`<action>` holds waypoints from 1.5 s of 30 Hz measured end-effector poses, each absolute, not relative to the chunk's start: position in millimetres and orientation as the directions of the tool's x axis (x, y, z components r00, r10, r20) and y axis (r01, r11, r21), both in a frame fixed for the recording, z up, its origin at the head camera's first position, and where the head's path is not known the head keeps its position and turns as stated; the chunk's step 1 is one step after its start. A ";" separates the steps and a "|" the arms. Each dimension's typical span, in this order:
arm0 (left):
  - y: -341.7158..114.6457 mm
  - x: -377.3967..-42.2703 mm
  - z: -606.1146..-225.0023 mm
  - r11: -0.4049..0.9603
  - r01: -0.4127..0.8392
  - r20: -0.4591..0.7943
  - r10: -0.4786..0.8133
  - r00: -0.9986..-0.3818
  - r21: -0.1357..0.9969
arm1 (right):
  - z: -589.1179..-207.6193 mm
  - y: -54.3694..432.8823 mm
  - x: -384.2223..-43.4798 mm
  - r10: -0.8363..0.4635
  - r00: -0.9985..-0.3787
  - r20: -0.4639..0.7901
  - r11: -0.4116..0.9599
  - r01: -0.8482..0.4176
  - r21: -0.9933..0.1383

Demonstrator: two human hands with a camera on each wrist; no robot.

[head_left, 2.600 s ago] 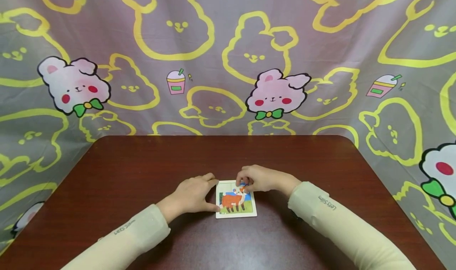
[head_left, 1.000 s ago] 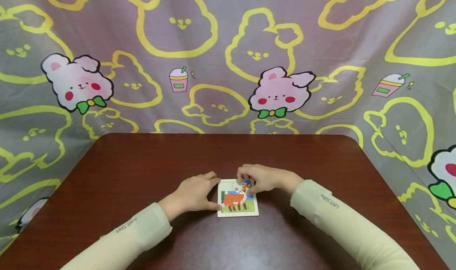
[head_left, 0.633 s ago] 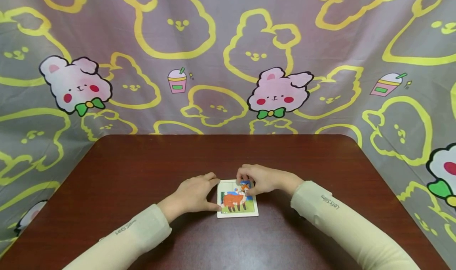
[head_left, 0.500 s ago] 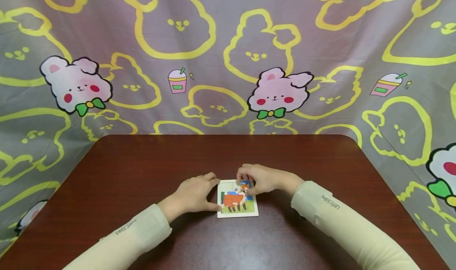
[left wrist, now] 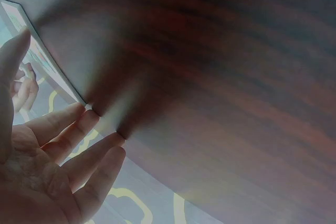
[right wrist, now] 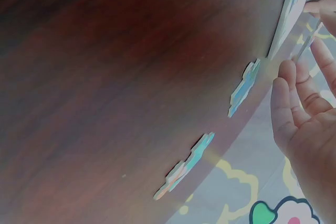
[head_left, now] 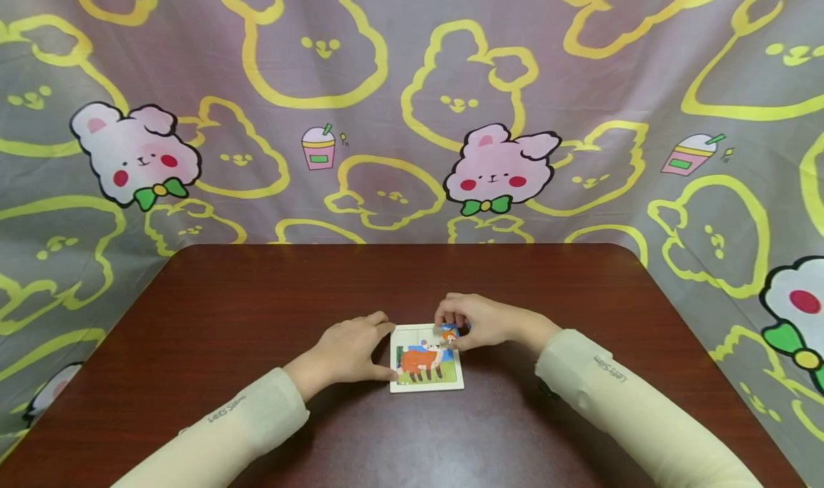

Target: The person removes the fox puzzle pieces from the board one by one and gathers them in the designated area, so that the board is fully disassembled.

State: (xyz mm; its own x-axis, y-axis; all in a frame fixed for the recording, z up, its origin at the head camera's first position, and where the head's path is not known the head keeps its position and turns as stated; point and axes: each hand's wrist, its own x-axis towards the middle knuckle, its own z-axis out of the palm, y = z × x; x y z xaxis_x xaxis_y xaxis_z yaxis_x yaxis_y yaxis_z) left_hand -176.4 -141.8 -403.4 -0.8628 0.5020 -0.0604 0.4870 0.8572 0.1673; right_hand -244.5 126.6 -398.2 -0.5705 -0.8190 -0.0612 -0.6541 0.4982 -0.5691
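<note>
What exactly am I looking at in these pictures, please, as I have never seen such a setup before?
There is no machine here: a person's bare left hand and right hand do the work. The wide pictures come from a camera worn on the head, looking forward and down; the two smaller ones come from cameras worn on each wrist. On the brown table lies a puzzle board picturing an orange animal. The left hand touches its left edge. The right hand pinches a puzzle piece at the board's far right corner. The right wrist camera also shows two loose pieces on the table. A patterned cloth hangs behind.
</note>
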 end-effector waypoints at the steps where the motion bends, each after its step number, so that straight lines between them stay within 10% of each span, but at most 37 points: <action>1: -142.0 -176.6 -403.3 0.858 0.485 -0.061 0.500 -0.864 0.167 | -398.6 128.3 -244.5 -0.816 -0.575 -0.060 0.499 -0.648 -0.575; 45: -142.1 -175.3 -405.5 0.855 0.487 -0.042 0.501 -0.864 0.180 | -394.9 225.8 -236.9 -0.669 -0.738 0.084 0.485 -0.519 -0.704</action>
State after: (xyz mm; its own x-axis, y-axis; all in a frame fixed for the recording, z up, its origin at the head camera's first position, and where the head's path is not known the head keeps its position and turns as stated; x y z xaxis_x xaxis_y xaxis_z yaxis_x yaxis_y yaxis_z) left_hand -175.3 -142.1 -405.5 -0.8641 0.5015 -0.0423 0.4872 0.8546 0.1798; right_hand -236.9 225.8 -394.9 -0.7384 -0.6692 0.0836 -0.5190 0.4847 -0.7040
